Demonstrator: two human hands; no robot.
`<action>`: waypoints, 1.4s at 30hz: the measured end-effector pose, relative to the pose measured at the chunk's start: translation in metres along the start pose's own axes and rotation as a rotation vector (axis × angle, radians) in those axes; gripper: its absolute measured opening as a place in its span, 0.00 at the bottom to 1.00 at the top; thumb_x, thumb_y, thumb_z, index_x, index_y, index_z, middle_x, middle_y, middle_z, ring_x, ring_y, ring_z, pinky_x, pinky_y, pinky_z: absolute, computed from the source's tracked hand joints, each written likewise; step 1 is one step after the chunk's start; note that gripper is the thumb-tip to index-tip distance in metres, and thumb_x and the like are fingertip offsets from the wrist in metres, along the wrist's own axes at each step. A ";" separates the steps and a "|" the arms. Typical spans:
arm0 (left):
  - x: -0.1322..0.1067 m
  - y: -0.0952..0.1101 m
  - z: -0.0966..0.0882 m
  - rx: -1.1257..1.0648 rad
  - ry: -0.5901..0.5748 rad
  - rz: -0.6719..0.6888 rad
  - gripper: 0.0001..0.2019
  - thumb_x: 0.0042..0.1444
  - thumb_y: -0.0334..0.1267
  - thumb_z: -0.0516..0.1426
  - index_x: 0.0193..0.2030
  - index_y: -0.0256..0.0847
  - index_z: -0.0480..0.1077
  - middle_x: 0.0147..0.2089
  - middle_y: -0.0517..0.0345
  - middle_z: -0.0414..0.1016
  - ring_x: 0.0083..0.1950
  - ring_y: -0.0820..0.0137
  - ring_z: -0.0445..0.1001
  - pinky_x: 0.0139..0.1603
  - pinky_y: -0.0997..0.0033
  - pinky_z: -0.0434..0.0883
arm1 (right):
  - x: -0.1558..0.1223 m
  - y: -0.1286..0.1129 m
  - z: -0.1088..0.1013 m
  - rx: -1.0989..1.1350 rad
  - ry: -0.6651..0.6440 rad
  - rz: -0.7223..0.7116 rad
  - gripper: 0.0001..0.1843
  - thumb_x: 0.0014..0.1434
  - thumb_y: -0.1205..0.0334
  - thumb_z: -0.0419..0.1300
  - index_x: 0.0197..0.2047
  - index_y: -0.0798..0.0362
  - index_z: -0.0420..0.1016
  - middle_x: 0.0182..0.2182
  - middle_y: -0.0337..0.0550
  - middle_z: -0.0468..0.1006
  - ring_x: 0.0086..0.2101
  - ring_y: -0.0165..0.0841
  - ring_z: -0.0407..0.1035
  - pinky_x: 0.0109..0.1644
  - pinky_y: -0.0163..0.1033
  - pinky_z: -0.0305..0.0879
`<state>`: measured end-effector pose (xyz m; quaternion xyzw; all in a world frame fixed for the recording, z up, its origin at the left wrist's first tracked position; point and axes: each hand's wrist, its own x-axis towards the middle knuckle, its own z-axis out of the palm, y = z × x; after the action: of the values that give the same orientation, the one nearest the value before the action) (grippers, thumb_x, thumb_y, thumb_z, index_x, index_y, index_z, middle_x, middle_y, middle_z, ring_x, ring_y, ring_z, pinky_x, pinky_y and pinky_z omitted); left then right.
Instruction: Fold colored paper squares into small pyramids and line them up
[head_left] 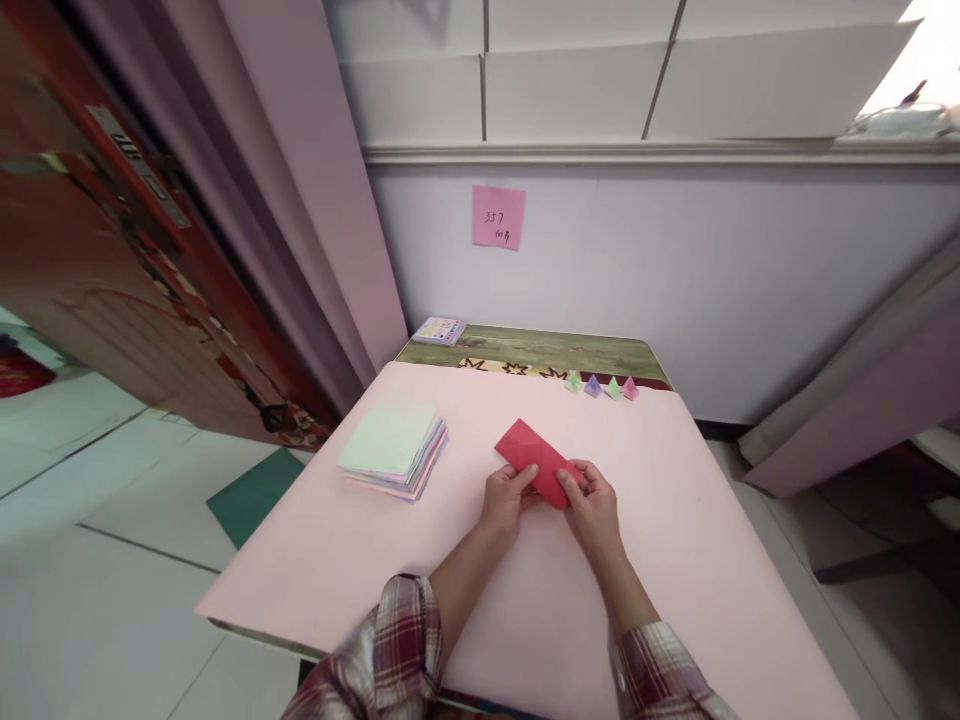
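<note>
A red sheet of paper, folded into a long rectangle, is held between my two hands above the pink table cover. My left hand pinches its lower left edge, thumb on top. At its right end my right hand grips it the same way, the thumb pressing on the face. The fingers underneath are partly hidden by the paper. To the left lies a stack of coloured paper, pale green on top. Several small folded paper pieces, in green, purple and pink, stand in a row at the far right.
A small printed packet lies on the table's green far end. A pink note is stuck to the wall behind. On the floor at left is a green sheet, near a reddish door and a curtain.
</note>
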<state>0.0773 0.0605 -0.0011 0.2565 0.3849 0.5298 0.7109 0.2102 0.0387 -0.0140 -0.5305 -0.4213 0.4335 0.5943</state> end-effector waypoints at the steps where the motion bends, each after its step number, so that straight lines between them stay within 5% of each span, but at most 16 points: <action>1: 0.001 0.000 -0.002 -0.021 0.027 -0.001 0.19 0.44 0.42 0.68 0.40 0.31 0.74 0.39 0.44 0.80 0.37 0.61 0.79 0.40 0.60 0.77 | 0.000 -0.001 -0.003 0.007 0.006 -0.030 0.21 0.58 0.46 0.59 0.48 0.53 0.70 0.27 0.39 0.76 0.25 0.31 0.70 0.29 0.36 0.69; 4: 0.000 0.000 -0.004 -0.054 0.086 -0.002 0.18 0.44 0.41 0.68 0.39 0.32 0.73 0.38 0.44 0.80 0.36 0.61 0.80 0.38 0.60 0.78 | 0.002 -0.004 -0.016 -0.043 -0.008 -0.152 0.26 0.62 0.50 0.54 0.60 0.50 0.62 0.39 0.46 0.77 0.34 0.33 0.74 0.40 0.42 0.73; 7: -0.002 -0.001 -0.005 -0.038 0.088 0.021 0.19 0.43 0.41 0.68 0.39 0.31 0.73 0.37 0.45 0.80 0.35 0.61 0.79 0.36 0.61 0.78 | 0.002 -0.003 -0.027 -0.168 -0.105 -0.195 0.27 0.57 0.52 0.60 0.59 0.47 0.66 0.48 0.49 0.76 0.42 0.36 0.73 0.46 0.44 0.72; 15: -0.005 -0.008 -0.006 0.094 0.054 0.051 0.19 0.43 0.44 0.68 0.37 0.31 0.75 0.34 0.49 0.80 0.29 0.66 0.77 0.29 0.65 0.77 | 0.000 0.008 -0.027 -0.161 -0.258 -0.187 0.12 0.54 0.57 0.63 0.42 0.50 0.79 0.39 0.45 0.79 0.37 0.36 0.74 0.38 0.40 0.72; 27: -0.010 -0.004 -0.010 0.036 -0.057 0.073 0.19 0.47 0.44 0.66 0.41 0.32 0.73 0.38 0.45 0.80 0.36 0.61 0.79 0.37 0.60 0.77 | 0.001 0.008 -0.028 -0.122 -0.179 -0.197 0.09 0.49 0.58 0.68 0.34 0.52 0.79 0.38 0.45 0.79 0.36 0.36 0.74 0.39 0.41 0.73; 37: -0.015 -0.006 -0.009 0.055 -0.072 0.115 0.18 0.52 0.46 0.62 0.43 0.32 0.72 0.38 0.44 0.80 0.40 0.59 0.80 0.42 0.60 0.76 | -0.004 -0.003 -0.014 -0.041 0.027 -0.042 0.16 0.50 0.49 0.67 0.29 0.54 0.75 0.22 0.40 0.76 0.25 0.31 0.70 0.31 0.36 0.68; 42: -0.016 -0.006 -0.008 0.066 -0.093 0.141 0.18 0.54 0.46 0.61 0.43 0.31 0.73 0.41 0.43 0.80 0.42 0.59 0.79 0.43 0.61 0.76 | -0.006 0.000 -0.004 0.074 0.081 -0.055 0.19 0.50 0.48 0.68 0.37 0.52 0.72 0.24 0.39 0.75 0.25 0.31 0.70 0.31 0.37 0.69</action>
<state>0.0715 0.0430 -0.0062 0.3307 0.3496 0.5530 0.6802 0.2129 0.0319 -0.0149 -0.5135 -0.3948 0.4105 0.6418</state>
